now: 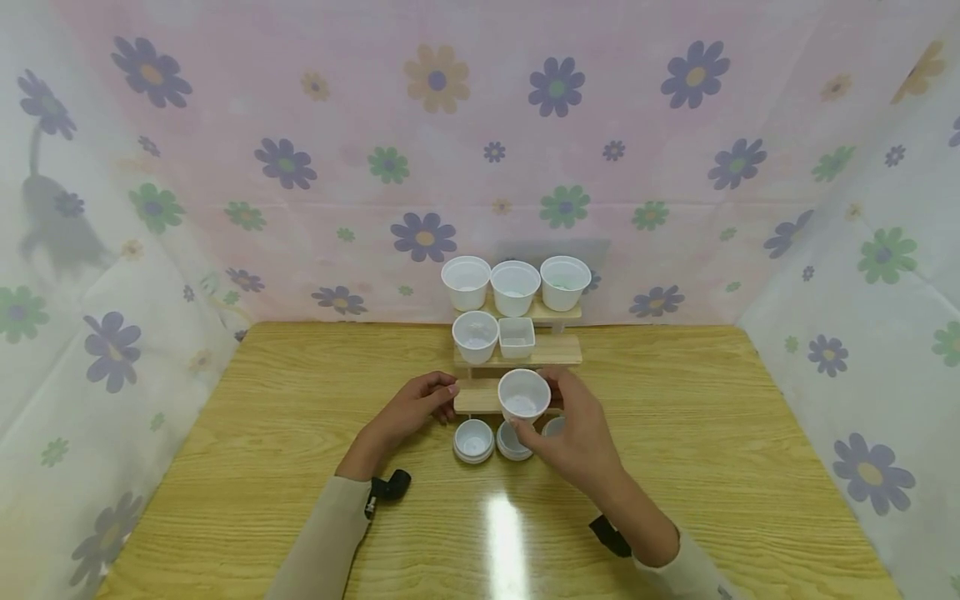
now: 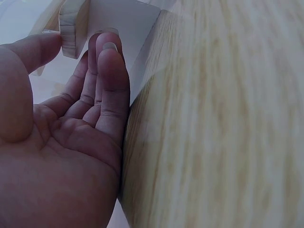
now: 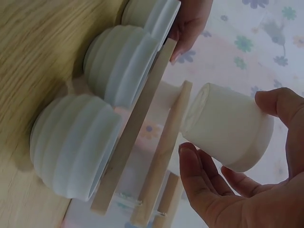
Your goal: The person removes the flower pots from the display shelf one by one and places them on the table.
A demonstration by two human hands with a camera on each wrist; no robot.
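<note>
My right hand [image 1: 581, 429] holds a small white plastic pot [image 1: 524, 395] over the lowest plank of a tiered wooden stand. The right wrist view shows the thumb on one side of this plain, tapered pot [image 3: 230, 127] and the fingers on the other. At the left end of the lowest plank [image 1: 476, 397] is my left hand [image 1: 408, 408]. Its thumb touches the plank's end [image 2: 73, 31] in the left wrist view, while the other fingers stretch out loosely below. Ribbed white pots [image 3: 71, 147] stand on the table in front of the stand, one partly hidden by my right hand.
Three white pots [image 1: 515, 289] stand in a row on the top tier. On the middle plank [image 1: 558, 350] are a round white pot [image 1: 476, 337] and a square one [image 1: 517, 337]. The wood-grain table [image 1: 300, 375] meets flower-printed cloth [image 1: 337, 125] at the back and sides.
</note>
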